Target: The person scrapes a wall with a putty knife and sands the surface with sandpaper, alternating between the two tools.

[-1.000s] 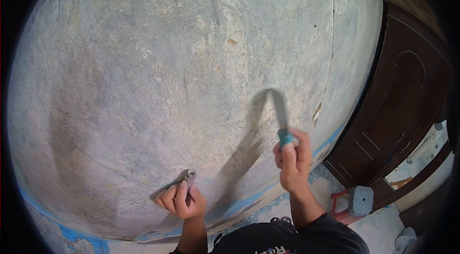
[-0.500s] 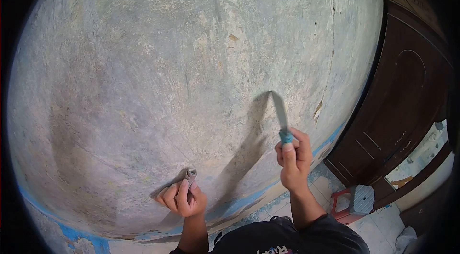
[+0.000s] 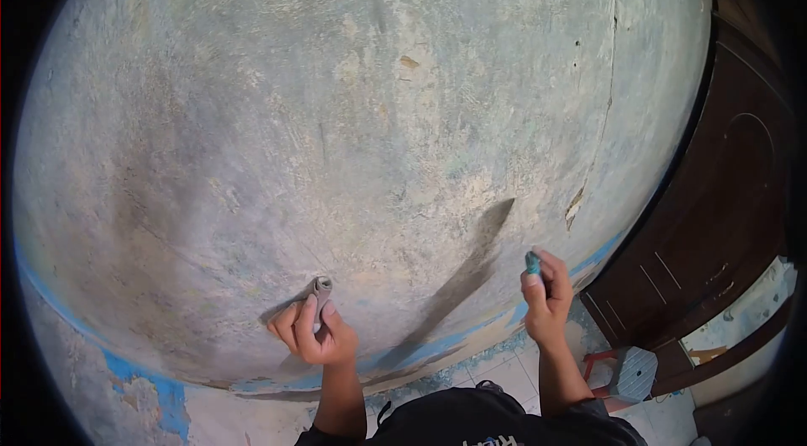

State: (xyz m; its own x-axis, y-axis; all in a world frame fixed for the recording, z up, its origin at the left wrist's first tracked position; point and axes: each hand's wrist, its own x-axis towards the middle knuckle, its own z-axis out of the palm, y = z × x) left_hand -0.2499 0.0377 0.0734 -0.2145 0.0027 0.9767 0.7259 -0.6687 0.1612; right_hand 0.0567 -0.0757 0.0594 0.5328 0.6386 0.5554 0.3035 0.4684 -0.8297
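My left hand (image 3: 315,335) is closed around a small grey rolled sheet (image 3: 322,286), which looks like sandpaper, close to the lower part of the wall (image 3: 336,152). On the right, my right hand (image 3: 550,303) grips a scraper by its teal handle (image 3: 533,263). Its blade cannot be made out from this angle. A long dark shadow falls on the wall to the left of that hand. Worn grey and cream patches cover the wall, with a small chipped spot (image 3: 409,62) higher up.
A dark brown wooden door or cabinet panel (image 3: 714,185) stands at the right. Below it is a grey-topped red stool (image 3: 635,374) on the tiled floor (image 3: 504,372), where flakes lie along the wall's foot. Blue paint (image 3: 172,408) remains low on the wall. A crack (image 3: 607,110) runs down its right side.
My right hand has moved down and to the right with the scraper, and its blade, visible before, no longer shows. My left hand keeps the roll in nearly the same place. The view has shifted slightly.
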